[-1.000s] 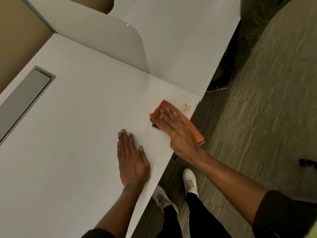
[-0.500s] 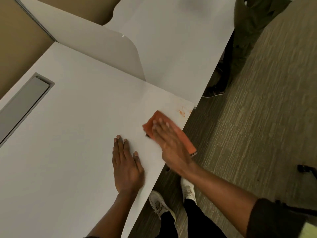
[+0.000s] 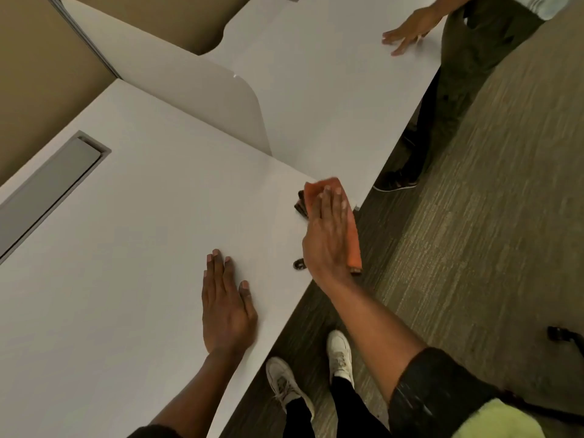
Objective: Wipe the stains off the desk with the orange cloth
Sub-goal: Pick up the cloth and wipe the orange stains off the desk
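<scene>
My right hand (image 3: 328, 232) presses flat on the orange cloth (image 3: 352, 238), which lies at the far right corner of the white desk (image 3: 142, 232) and hangs a little over its edge. The cloth covers the corner where the orange stain was, so no stain shows. A dark fold of the cloth (image 3: 301, 202) peeks out on its left side. My left hand (image 3: 226, 308) rests flat on the desk with fingers together, nearer to me and left of the cloth, holding nothing.
A grey cable tray (image 3: 47, 188) is set into the desk at the left. A curved white divider (image 3: 196, 99) separates it from a second desk (image 3: 316, 74), where another person's hand (image 3: 407, 34) rests. Carpet lies to the right, my shoes (image 3: 339, 355) below.
My right hand has slid the cloth away from me to the desk's far corner, covering the orange stain seen earlier. Another person's hand has come into view on the far desk.
</scene>
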`<state>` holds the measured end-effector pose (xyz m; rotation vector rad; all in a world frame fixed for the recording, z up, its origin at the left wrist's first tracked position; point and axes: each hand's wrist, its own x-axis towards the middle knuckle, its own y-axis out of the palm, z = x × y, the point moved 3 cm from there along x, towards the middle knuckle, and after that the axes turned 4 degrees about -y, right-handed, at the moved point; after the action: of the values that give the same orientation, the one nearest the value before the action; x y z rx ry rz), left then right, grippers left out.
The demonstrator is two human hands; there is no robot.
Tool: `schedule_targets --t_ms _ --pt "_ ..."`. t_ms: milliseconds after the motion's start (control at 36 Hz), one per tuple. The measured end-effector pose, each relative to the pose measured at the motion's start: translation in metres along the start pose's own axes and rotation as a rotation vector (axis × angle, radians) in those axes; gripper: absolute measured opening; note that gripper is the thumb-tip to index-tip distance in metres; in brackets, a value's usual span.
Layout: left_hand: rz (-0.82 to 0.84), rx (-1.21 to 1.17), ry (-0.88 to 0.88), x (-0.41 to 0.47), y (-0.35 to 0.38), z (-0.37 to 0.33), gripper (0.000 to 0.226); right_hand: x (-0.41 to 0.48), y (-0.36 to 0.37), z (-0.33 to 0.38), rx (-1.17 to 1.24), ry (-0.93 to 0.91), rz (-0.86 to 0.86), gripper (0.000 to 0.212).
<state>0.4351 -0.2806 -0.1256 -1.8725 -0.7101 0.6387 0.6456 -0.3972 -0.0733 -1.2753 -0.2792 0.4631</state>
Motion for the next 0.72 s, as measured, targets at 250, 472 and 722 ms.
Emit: schedule_targets --t_ms 250,472,722 --pt "0.011 -0.016 -0.012 0.000 0.002 0.000 0.070 -0.003 0.016 0.041 0.003 -0.228 0.088 0.068" --pt "-0.002 -0.007 0.000 0.000 -0.002 -0.002 0.067 0.027 -0.007 -0.012 -0.021 0.009 -0.008 0.070" --pt "-0.020 0.003 0.000 0.002 0.004 0.001 0.067 -0.036 0.013 0.027 0.065 -0.241 0.143 0.081"
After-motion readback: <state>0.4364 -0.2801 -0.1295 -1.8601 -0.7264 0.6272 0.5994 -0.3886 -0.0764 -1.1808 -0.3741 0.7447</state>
